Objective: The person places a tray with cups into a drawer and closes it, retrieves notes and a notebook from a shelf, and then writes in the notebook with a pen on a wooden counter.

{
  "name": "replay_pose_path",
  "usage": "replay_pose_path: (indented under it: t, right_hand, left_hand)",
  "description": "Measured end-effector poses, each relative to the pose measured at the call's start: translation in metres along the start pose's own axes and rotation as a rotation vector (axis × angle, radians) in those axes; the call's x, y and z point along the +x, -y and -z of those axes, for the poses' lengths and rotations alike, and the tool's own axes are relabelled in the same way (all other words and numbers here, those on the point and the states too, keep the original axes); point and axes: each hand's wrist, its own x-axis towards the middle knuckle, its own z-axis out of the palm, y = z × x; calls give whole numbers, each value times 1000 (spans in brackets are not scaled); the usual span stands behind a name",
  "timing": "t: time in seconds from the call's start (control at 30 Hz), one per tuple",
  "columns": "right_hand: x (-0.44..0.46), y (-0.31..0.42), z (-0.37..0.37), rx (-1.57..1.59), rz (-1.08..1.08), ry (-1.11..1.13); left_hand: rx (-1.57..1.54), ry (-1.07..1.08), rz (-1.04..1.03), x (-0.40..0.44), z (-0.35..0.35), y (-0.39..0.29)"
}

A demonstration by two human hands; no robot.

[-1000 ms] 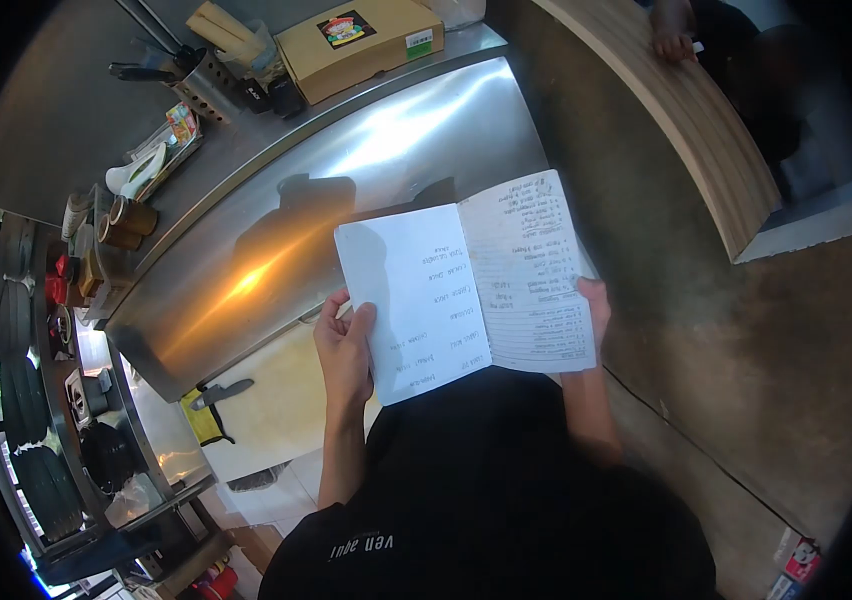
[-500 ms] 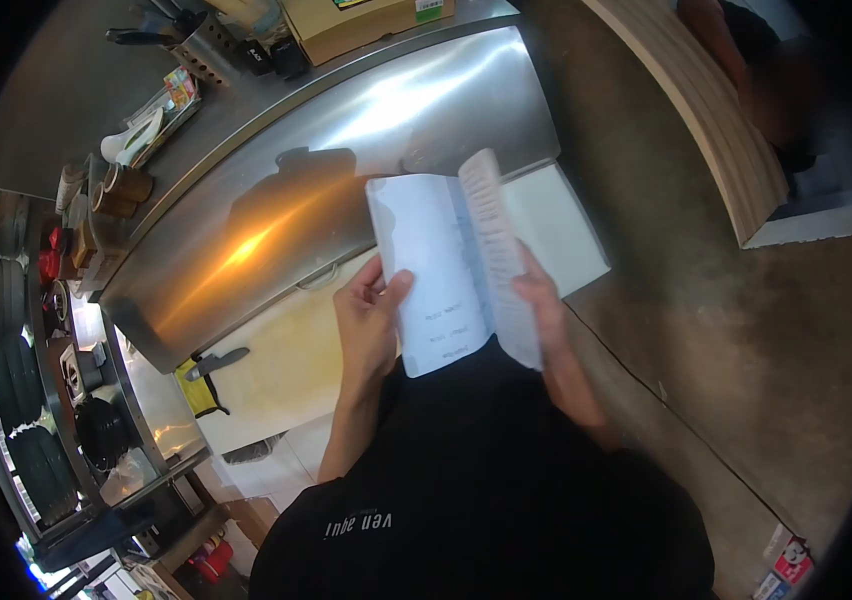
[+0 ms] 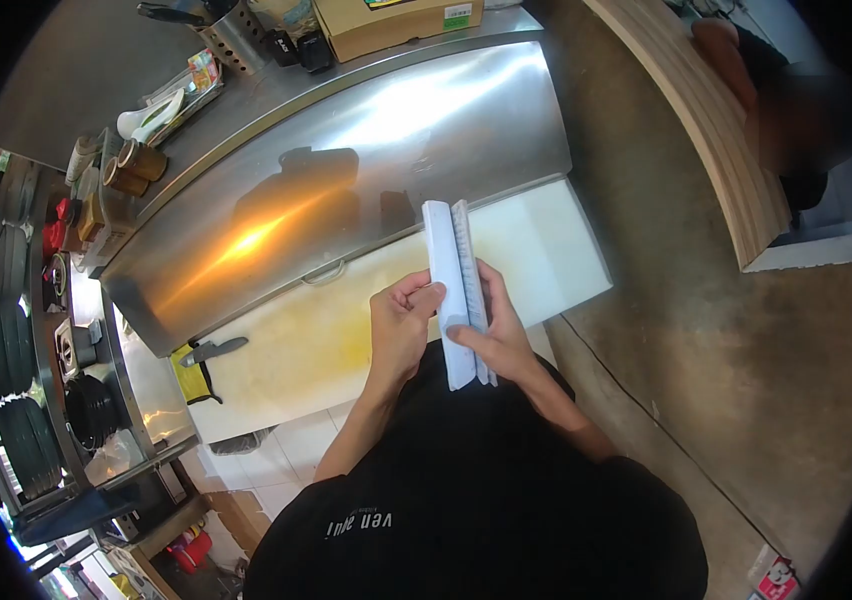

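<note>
Both hands hold folded sheets of paper (image 3: 452, 300), white with lines of text on the edge facing right. The sheets stand nearly closed, in a tall narrow shape above the front of the white cutting board (image 3: 276, 375). My left hand (image 3: 406, 325) grips the left side, its thumb on the paper. On the right side, my right hand (image 3: 496, 325) has its thumb across the lower front and its fingers behind. A knife (image 3: 214, 351) and a yellow-and-black cloth-like item (image 3: 193, 380) lie at the board's left end.
A shiny steel lid (image 3: 346, 180) rises behind the board. On the shelf above are a utensil holder (image 3: 236, 40), a cardboard box (image 3: 396, 25) and brown jars (image 3: 136, 165). Stacked dark plates (image 3: 26, 440) stand at left. Another person (image 3: 746, 70) is behind the wooden counter (image 3: 716, 130).
The papers have gone from spread open to folded nearly shut. My right hand has moved left, bringing its thumb onto the front, and my left hand has shifted right.
</note>
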Motion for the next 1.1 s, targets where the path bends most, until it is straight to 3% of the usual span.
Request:
replay_pose_path:
  t: [0.1,0.23,0.33,0.43,0.6,0.77,0.83,0.93,1.07,1.1]
  right_hand:
    - [-2,5,7,180,-106,-14]
    - [-5,3,2,138,-53,-15]
    - [-3,-1,9,318,-138,-57]
    - [-4,5,23,538,-133,-67]
    - [-4,-9,52,597,-38,-96]
    - [-12,-24,70,613,-100,-159]
    - [-11,-29,77,892,-39,-22]
    - [-12,-17,80,991,-12,-26]
    - [-14,-16,79,988,-102,-29]
    - [-10,-7,77,808,-179,-22]
  left_hand:
    - [1,-9,8,1,5,-1]
    - [101,-7,31,4,1,-5]
    - [6,63,97,9,10,0]
    - [-276,112,121,14,37,-5]
    - [-407,89,148,6,55,-36]
    - [-466,110,79,-1,52,-57]
    - [-441,65,43,3,66,-61]
    - [-300,-67,-44,6,78,-69]
    - [-239,-87,-74,2,74,-75]
    - [-112,-161,-104,3,75,-76]
